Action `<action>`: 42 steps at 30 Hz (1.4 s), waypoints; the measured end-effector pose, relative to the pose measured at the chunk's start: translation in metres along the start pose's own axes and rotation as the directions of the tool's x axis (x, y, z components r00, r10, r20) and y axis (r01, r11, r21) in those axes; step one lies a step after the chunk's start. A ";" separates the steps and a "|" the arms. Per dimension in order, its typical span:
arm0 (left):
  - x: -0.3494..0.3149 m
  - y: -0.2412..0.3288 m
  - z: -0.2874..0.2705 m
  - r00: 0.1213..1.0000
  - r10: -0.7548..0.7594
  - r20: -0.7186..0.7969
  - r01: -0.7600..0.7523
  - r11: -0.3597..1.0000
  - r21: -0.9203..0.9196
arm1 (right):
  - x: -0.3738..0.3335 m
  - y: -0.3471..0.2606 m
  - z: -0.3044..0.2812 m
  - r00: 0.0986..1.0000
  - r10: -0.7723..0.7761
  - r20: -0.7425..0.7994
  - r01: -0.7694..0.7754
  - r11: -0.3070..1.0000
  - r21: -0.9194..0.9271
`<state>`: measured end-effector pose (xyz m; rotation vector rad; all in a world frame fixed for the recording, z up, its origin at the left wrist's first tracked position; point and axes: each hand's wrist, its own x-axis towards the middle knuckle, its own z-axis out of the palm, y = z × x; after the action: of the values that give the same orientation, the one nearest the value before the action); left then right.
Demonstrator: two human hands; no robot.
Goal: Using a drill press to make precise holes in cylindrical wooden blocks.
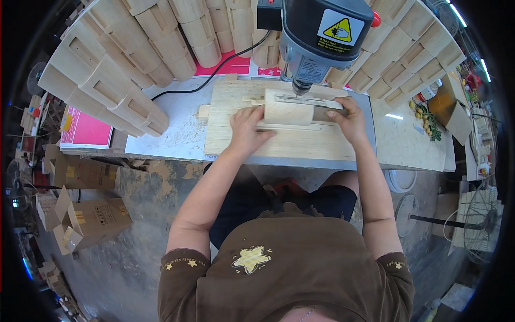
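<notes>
A short pale wooden cylinder (288,114) lies on its side on a wooden board (316,144), directly beneath the chuck (302,86) of a drill press (322,32). My left hand (249,129) grips the cylinder's left end, its thumb spread toward me along the board. At the right end, my right hand (351,119) pinches a thin, pale, slotted strip (314,100) between thumb and fingers. That strip runs along the cylinder's upper side. What the chuck holds is hard to make out, and whether its tip touches the strip or wood cannot be told.
Stacked wooden cylinders with rectangular recesses (118,91) wall in the table's left and back; more stacks (407,48) stand right. A black cable (214,72) crosses the left tabletop. Cardboard boxes (99,214) sit on the floor at left, a fan (483,225) at right.
</notes>
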<state>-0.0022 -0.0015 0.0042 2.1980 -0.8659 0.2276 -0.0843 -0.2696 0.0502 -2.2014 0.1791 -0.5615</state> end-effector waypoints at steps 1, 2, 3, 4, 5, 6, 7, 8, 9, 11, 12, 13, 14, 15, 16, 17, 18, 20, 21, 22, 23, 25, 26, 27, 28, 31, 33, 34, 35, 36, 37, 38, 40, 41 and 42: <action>0.002 -0.009 -0.001 1.000 -0.012 -0.018 0.012 1.000 0.001 | 0.000 -0.004 0.007 0.999 -0.030 0.012 0.030 1.000 0.003; 0.004 -0.014 -0.004 0.999 -0.024 -0.035 0.024 1.000 0.001 | 0.000 -0.007 0.012 0.998 -0.059 0.024 0.059 0.998 0.006; 0.004 -0.016 -0.006 0.999 -0.021 -0.033 0.021 1.000 -0.002 | 0.000 -0.008 0.012 0.998 -0.056 0.021 0.056 0.998 0.002; 0.005 -0.018 -0.007 1.000 -0.019 -0.005 0.019 1.000 0.013 | 0.001 -0.009 0.010 0.997 -0.044 0.070 0.044 0.999 -0.003; 0.004 -0.019 -0.010 1.000 -0.019 0.020 0.019 0.999 0.032 | 0.002 -0.010 0.010 0.992 -0.034 0.121 0.035 0.999 -0.005; 0.004 -0.022 -0.010 1.000 -0.018 0.021 0.018 0.999 0.031 | 0.003 -0.013 0.007 0.992 -0.033 0.120 0.034 0.999 -0.006; 0.003 -0.024 -0.009 0.999 -0.013 0.036 0.011 0.999 0.035 | 0.005 -0.016 0.001 0.985 -0.038 0.166 0.028 0.998 0.064; 0.003 -0.026 -0.008 0.999 -0.006 0.050 0.005 0.999 0.039 | 0.008 -0.023 -0.006 0.976 -0.047 0.211 0.020 0.991 0.131; 0.003 -0.024 -0.009 0.999 -0.009 0.051 0.007 0.999 0.040 | 0.017 -0.031 -0.016 0.980 -0.157 0.120 0.145 0.984 0.100; 0.004 -0.019 -0.013 1.000 -0.009 0.009 0.009 1.000 0.029 | 0.052 -0.057 -0.041 0.962 -0.257 -0.090 0.266 0.958 0.111; 0.004 -0.018 -0.011 1.000 -0.006 0.014 0.006 1.000 0.023 | 0.072 -0.074 -0.057 0.948 -0.234 -0.216 0.269 0.951 0.155; 0.005 -0.019 -0.010 1.000 -0.004 0.014 0.003 1.000 0.024 | 0.090 -0.093 -0.068 0.940 -0.223 -0.257 0.273 0.945 0.180; 0.004 -0.020 -0.011 1.000 -0.002 0.011 0.002 1.000 0.028 | 0.105 -0.111 -0.071 0.931 -0.213 -0.296 0.280 0.937 0.207; 0.005 -0.020 -0.011 1.000 0.002 0.010 -0.002 1.000 0.026 | 0.114 -0.124 -0.072 0.930 -0.214 -0.299 0.282 0.938 0.204; 0.004 -0.022 -0.010 1.000 -0.005 0.011 0.005 1.000 0.015 | 0.122 -0.135 -0.068 0.955 -0.167 -0.246 0.213 0.961 0.175; 0.004 -0.022 -0.009 1.000 -0.009 0.011 0.009 1.000 0.003 | 0.127 -0.144 -0.066 0.974 -0.117 -0.196 0.146 0.980 0.139; 0.004 -0.022 -0.009 1.000 -0.006 0.010 0.006 1.000 -0.001 | 0.123 -0.152 -0.065 0.971 -0.097 -0.217 0.121 0.988 0.100; 0.004 -0.022 -0.009 1.000 0.000 0.015 0.001 1.000 -0.005 | 0.112 -0.140 -0.082 0.968 -0.175 -0.178 0.172 0.985 -0.031; 0.003 -0.022 -0.010 1.000 -0.010 0.015 0.010 1.000 -0.003 | 0.102 -0.142 -0.083 0.962 -0.242 -0.123 0.223 0.963 -0.150; 0.004 -0.021 -0.011 1.000 -0.011 0.014 0.011 1.000 -0.001 | 0.086 -0.145 -0.077 0.942 -0.290 -0.169 0.262 0.950 -0.172; 0.005 -0.019 -0.012 1.000 -0.006 0.014 0.006 1.000 -0.003 | 0.062 -0.158 -0.070 0.916 -0.337 -0.217 0.296 0.933 -0.203; 0.003 -0.020 -0.012 1.000 -0.002 0.009 0.002 1.000 0.002 | 0.029 -0.153 -0.058 0.897 -0.365 -0.250 0.331 0.928 -0.170; 0.004 -0.021 -0.011 1.000 0.006 0.004 -0.006 1.000 0.007 | 0.013 -0.151 -0.052 0.908 -0.344 -0.241 0.309 0.936 -0.169; 0.005 -0.021 -0.011 1.000 0.004 0.007 -0.004 1.000 0.005 | 0.001 -0.145 -0.044 0.919 -0.320 -0.232 0.286 0.943 -0.168; 0.006 -0.021 -0.011 1.000 0.010 0.009 -0.011 1.000 0.013 | -0.004 -0.136 -0.037 0.920 -0.317 -0.231 0.283 0.944 -0.168; 0.005 -0.021 -0.012 1.000 0.020 0.009 -0.020 1.000 0.018 | -0.020 -0.103 -0.009 0.864 -0.396 -0.310 0.345 0.915 -0.208; 0.006 -0.021 -0.012 1.000 0.026 -0.006 -0.026 0.999 0.021 | -0.021 -0.076 0.010 0.813 -0.466 -0.350 0.412 0.884 -0.221; 0.007 -0.021 -0.011 1.000 0.029 0.002 -0.029 0.999 0.019 | -0.017 -0.066 0.015 0.811 -0.467 -0.353 0.411 0.884 -0.225; 0.006 -0.022 -0.010 1.000 0.029 0.010 -0.029 0.999 0.019 | -0.013 -0.059 0.020 0.774 -0.509 -0.376 0.451 0.861 -0.236; 0.006 -0.022 -0.009 0.999 0.032 0.012 -0.032 0.999 0.020 | -0.012 -0.055 0.022 0.734 -0.550 -0.398 0.490 0.835 -0.250; 0.007 -0.021 -0.008 0.999 0.026 0.019 -0.026 0.999 0.019 | -0.013 -0.053 0.021 0.733 -0.549 -0.401 0.487 0.836 -0.253; 0.008 -0.022 -0.008 1.000 0.017 0.023 -0.018 1.000 0.022 | -0.012 -0.055 0.020 0.739 -0.560 -0.375 0.491 0.828 -0.269; 0.003 -0.026 -0.008 0.999 0.001 0.041 -0.001 1.000 0.010 | -0.012 -0.064 0.012 0.742 -0.571 -0.352 0.495 0.820 -0.287; 0.002 -0.027 -0.008 0.998 -0.020 0.057 0.020 1.000 -0.004 | -0.010 -0.073 0.003 0.724 -0.604 -0.334 0.530 0.796 -0.291; 0.002 -0.028 -0.008 0.998 -0.020 0.058 0.021 1.000 -0.002 | -0.008 -0.085 -0.007 0.707 -0.633 -0.316 0.561 0.774 -0.294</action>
<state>0.0181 0.0166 -0.0052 2.2197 -0.8744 0.1535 -0.0995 -0.2179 0.1161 -2.2726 -0.3174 -1.4195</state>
